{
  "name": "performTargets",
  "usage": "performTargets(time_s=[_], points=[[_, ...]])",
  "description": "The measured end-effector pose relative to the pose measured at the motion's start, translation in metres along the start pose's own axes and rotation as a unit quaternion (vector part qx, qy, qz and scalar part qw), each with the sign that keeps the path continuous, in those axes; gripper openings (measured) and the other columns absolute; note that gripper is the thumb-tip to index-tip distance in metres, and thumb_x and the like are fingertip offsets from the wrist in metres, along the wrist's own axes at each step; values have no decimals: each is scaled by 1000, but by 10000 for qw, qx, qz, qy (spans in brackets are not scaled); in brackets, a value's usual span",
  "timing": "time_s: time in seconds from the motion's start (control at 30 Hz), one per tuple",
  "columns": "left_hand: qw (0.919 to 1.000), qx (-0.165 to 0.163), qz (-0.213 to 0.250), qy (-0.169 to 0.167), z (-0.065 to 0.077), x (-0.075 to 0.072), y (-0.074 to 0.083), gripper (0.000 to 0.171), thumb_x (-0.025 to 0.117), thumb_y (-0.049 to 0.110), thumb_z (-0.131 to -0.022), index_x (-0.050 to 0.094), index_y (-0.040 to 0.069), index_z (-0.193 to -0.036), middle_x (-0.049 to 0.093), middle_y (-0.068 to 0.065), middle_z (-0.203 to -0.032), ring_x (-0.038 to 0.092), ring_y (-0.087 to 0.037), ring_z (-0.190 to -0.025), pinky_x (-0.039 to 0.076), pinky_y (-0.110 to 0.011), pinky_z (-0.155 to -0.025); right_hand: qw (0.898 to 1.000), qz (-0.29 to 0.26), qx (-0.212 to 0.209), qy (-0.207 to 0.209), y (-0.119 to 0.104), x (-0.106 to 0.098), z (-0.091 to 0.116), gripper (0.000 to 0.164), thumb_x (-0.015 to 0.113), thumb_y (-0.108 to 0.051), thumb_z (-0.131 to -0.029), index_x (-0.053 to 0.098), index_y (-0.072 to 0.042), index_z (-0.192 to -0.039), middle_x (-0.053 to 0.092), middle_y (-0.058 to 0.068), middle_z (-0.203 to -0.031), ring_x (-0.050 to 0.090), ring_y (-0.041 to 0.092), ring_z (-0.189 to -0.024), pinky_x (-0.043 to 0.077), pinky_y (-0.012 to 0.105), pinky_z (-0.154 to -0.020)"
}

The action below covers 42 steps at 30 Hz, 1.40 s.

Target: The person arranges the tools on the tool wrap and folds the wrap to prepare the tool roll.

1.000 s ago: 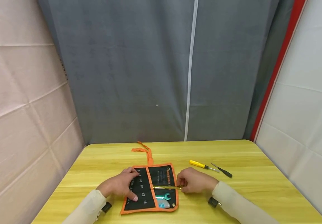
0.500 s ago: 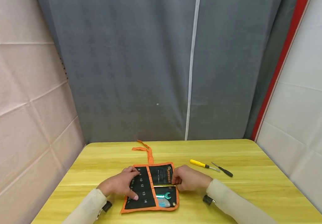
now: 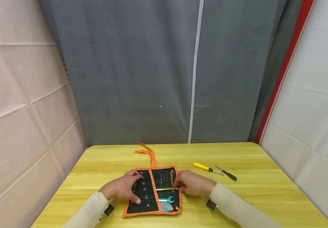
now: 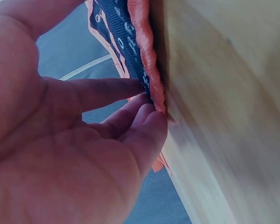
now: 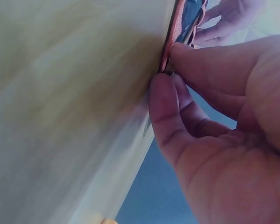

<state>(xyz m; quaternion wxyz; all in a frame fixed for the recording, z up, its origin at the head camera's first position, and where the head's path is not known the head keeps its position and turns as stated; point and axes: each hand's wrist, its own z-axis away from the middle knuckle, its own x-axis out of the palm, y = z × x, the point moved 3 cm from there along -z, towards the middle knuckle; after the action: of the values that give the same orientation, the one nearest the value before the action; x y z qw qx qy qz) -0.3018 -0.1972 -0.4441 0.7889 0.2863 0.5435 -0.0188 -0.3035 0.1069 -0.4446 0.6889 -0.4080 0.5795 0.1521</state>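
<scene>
Since a second ago, the person's right hand has slid leftward, carrying the thin gold rod with it, so the end that stuck out past the pouch is now at its right border. From where I stand, everything hangs on how rod and pocket line up: the rod's long axis runs side to side across the open half, roughly square to the orange band down the middle. Its left end meets that band; how much is tucked beneath I can't tell. The right hand is plainly the nearer one, and the rod lies straight to the left of its fingertips, thumb and finger pinched together on the tail end.

Across the pouch, the left hand rests on the numbered half, thumb and forefinger spread apart, other fingers touching its edge. Just nearer the person than the rod, a teal wrench and a grey-and-blue piece show from the band. Well apart on the table, beyond the right hand, lie a yellow screwdriver and a black one.
</scene>
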Motion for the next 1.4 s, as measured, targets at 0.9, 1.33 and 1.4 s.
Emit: performTargets(time_s=[0.9, 1.33, 1.4], points=[[9998, 53, -109, 172, -2, -2, 4, 93, 98, 46, -71, 60, 10, -148, 52, -5, -139, 48, -25, -125, 50, -52, -108, 9994, 301, -119, -149, -22, 10, -22, 16, 75, -15, -98, 79, -18, -113, 65, -11, -101, 53, 0, -86, 52, 22, -87], [9998, -13, -67, 200, -1, 0, 5, 91, 98, 46, -71, 61, 10, -146, 53, -7, -139, 49, -25, -125, 49, -54, -111, 9987, 413, -117, -276, -29, 14, -34, 15, 77, -17, -97, 80, -21, -111, 66, -13, -101, 53, 0, -88, 52, 23, -91], [9998, -16, -49, 203, -1, 0, 5, 91, 98, 46, -71, 62, 10, -146, 53, -7, -139, 49, -25, -125, 49, -55, -111, 9989, 373, -108, -268, -28, 14, -35, 15, 77, -17, -97, 80, -21, -111, 66, -14, -102, 54, -1, -88, 52, 23, -91]])
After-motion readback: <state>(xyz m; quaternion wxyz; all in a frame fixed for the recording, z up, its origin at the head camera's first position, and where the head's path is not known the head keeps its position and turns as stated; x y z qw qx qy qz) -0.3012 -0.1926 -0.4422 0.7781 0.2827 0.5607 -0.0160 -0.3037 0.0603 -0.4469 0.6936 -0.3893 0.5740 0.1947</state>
